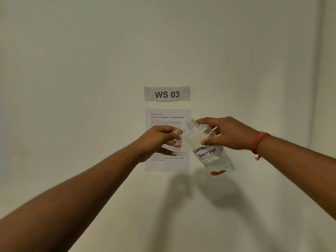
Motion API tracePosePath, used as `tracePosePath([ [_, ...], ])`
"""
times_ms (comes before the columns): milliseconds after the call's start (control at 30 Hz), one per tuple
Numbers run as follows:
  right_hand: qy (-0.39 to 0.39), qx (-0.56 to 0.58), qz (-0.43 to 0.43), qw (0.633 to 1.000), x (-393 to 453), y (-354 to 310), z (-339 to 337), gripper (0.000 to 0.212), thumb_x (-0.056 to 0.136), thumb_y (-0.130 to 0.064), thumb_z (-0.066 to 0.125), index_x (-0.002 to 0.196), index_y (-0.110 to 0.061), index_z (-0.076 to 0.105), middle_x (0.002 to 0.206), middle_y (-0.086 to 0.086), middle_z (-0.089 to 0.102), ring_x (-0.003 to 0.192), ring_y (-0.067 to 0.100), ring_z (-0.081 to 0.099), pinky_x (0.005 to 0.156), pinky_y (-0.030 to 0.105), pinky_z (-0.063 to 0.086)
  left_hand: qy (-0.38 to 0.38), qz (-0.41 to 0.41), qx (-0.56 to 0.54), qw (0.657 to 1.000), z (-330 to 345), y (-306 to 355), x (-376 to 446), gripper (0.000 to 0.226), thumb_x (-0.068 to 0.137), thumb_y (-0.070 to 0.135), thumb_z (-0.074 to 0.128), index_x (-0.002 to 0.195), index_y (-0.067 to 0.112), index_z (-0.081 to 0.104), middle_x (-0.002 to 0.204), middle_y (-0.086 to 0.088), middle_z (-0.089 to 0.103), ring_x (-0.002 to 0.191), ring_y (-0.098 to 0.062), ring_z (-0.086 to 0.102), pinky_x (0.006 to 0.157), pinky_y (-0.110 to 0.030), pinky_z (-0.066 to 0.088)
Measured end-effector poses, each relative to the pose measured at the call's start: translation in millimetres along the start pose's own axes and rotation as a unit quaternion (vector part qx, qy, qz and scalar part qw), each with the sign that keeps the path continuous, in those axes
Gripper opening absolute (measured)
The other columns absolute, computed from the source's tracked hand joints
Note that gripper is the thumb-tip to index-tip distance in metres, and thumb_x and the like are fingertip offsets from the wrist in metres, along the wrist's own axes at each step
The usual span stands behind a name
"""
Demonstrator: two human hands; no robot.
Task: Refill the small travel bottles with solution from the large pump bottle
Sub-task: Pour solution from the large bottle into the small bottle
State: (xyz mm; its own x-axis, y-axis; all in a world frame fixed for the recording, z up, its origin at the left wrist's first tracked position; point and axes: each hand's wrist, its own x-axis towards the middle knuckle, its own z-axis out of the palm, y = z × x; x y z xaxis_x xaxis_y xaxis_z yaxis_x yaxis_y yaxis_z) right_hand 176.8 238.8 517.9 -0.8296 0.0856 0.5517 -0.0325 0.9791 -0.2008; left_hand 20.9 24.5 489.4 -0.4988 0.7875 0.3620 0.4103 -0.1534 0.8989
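Note:
My left hand (160, 140) grips a small clear travel bottle (177, 144) with a red and blue label, held upright with its mouth uncapped. My right hand (227, 133) holds the large clear bottle (209, 148), whose white label reads "CONTACT SOLUTION". This bottle is uncapped and tilts left, its threaded neck (190, 122) just above and right of the small bottle's mouth. Clear liquid fills much of the large bottle. Both bottles are raised in the air in front of the wall.
A pale wall (91, 70) fills the view. Taped to it are a "WS 03" sign (167, 94) and a printed task sheet (168, 160) behind the bottles. A red thread band (258, 142) circles my right wrist.

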Motion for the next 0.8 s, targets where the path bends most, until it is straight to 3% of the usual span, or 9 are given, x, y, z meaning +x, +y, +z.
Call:
tracePosePath([
  [233,-0.004,-0.118,-0.066,0.991,8,-7,3,0.068,0.081,-0.048,0.073,0.142,-0.043,0.043,0.108,-0.01,0.057,0.089,0.003,0.054,0.08,0.023,0.047,-0.001,-0.003,0.005,1.0,1,-9,-3,0.022,0.102,0.025,0.06,0.114,0.013,0.075,0.108,-0.009,0.077,0.098,-0.022,0.076,0.07,-0.033,0.062],
  [400,-0.015,-0.188,-0.083,0.979,15,-10,2,0.069,0.083,-0.05,0.069,0.145,-0.043,0.038,0.109,-0.006,0.058,0.095,0.009,0.048,0.083,0.027,0.045,-0.002,0.0,0.011,1.0,3,-12,-3,0.022,0.102,0.026,0.061,0.114,0.013,0.075,0.106,-0.007,0.077,0.101,-0.024,0.075,0.072,-0.034,0.062],
  [800,-0.043,-0.254,-0.098,0.961,17,-20,-5,0.069,0.086,-0.046,0.066,0.147,-0.041,0.033,0.106,-0.005,0.058,0.095,0.014,0.048,0.086,0.031,0.046,0.002,-0.005,-0.003,1.0,4,-15,-2,0.017,0.1,0.02,0.063,0.109,0.016,0.077,0.106,-0.005,0.077,0.097,-0.018,0.075,0.07,-0.032,0.062],
])
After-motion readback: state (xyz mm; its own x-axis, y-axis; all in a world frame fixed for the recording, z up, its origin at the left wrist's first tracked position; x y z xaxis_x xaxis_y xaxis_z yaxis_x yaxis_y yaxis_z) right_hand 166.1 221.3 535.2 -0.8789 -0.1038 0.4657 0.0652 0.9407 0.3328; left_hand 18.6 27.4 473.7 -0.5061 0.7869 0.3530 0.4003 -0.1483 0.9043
